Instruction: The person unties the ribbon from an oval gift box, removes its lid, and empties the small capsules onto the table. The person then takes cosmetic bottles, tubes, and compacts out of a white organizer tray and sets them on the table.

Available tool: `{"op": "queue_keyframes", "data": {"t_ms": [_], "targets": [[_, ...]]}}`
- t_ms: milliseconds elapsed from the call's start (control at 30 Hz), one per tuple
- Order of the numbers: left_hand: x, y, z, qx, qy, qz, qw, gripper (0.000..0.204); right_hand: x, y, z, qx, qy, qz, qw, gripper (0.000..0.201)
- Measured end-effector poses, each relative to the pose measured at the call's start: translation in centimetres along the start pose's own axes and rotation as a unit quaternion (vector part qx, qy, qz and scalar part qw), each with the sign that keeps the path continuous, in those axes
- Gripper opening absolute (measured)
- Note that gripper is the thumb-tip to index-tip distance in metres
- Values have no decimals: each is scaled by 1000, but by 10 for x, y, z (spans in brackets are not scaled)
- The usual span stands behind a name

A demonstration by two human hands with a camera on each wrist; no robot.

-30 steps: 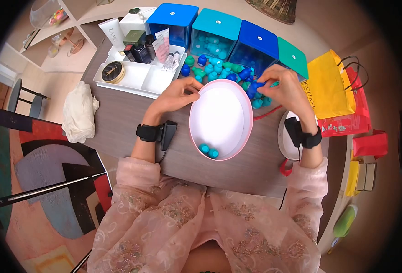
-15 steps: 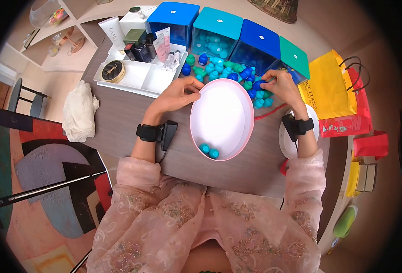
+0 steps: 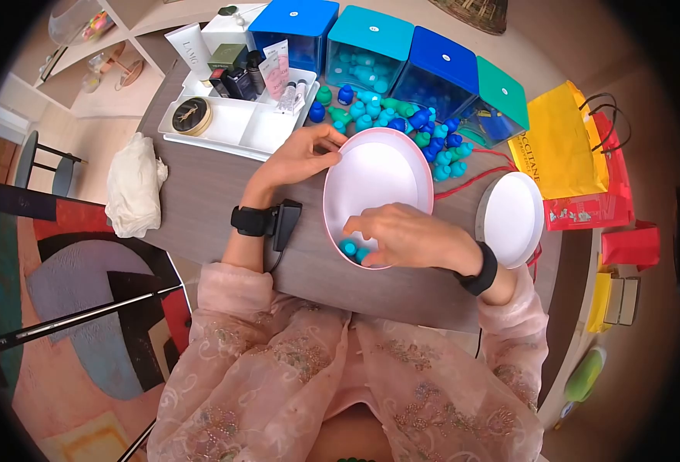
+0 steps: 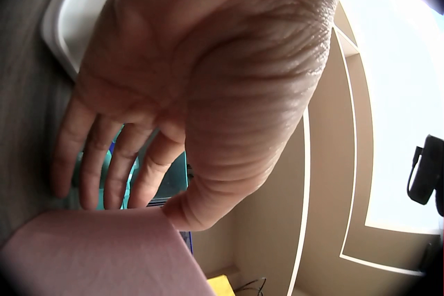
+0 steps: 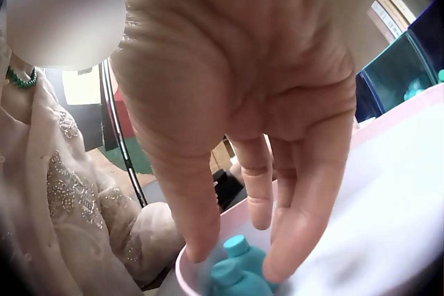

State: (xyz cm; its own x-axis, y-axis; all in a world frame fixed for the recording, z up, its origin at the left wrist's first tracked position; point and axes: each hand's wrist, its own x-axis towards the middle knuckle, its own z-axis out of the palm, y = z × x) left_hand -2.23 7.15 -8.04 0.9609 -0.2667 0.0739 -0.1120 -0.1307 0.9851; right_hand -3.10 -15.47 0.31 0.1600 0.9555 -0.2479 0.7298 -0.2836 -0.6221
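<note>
A pink-rimmed oval box [image 3: 367,177] with a white inside stands on the table in front of the person. Low in it, at the near end, sit two small teal bottle-shaped pieces [image 5: 236,246]. The right hand [image 3: 413,232] reaches down into this end, thumb and fingers spread to either side of the pieces, with a gap around them. At the box's far left rim is the left hand [image 3: 303,158]; its straight fingers [image 4: 119,161] and thumb tip touch the outer wall [image 4: 104,251]. More blue, teal and green pieces [image 3: 424,131] lie scattered beyond the box.
Clear bins with blue and green lids [image 3: 371,35] line the back. A white organizer tray [image 3: 266,135] with cosmetics stands back left, a crumpled white bag [image 3: 136,189] left of it. On the right are a white oval lid [image 3: 509,219], a red ribbon [image 3: 471,185] and a yellow bag [image 3: 552,146].
My right hand has left the scattered pieces and come down and left into the box, over the two teal pieces. The left hand has kept its place at the rim.
</note>
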Motion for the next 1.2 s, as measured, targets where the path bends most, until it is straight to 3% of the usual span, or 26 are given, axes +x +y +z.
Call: {"op": "queue_keyframes", "data": {"t_ms": [133, 233, 433, 600, 933, 1033, 1200], "targets": [[1, -1, 0, 10, -2, 8, 1000, 26, 0, 1, 11, -13, 6, 13, 1000, 35], [0, 1, 1, 11, 0, 8, 1000, 25, 0, 1, 16, 44, 30, -36, 998, 31], [1, -1, -1, 21, -5, 9, 1000, 27, 2, -3, 16, -3, 52, -13, 999, 25], [0, 2, 0, 15, 0, -3, 1000, 27, 6, -5, 23, -19, 98, -60, 993, 21], [0, 1, 0, 27, 2, 12, 1000, 26, 4, 1, 20, -26, 114, -10, 993, 11], [-2, 5, -1, -12, -41, -2, 999, 25, -1, 0, -1, 10, 173, -40, 984, 15], [-2, 4, 7, -43, -51, 12, 998, 25, -6, -1, -54, -25, 293, 58, 954, 18]]}}
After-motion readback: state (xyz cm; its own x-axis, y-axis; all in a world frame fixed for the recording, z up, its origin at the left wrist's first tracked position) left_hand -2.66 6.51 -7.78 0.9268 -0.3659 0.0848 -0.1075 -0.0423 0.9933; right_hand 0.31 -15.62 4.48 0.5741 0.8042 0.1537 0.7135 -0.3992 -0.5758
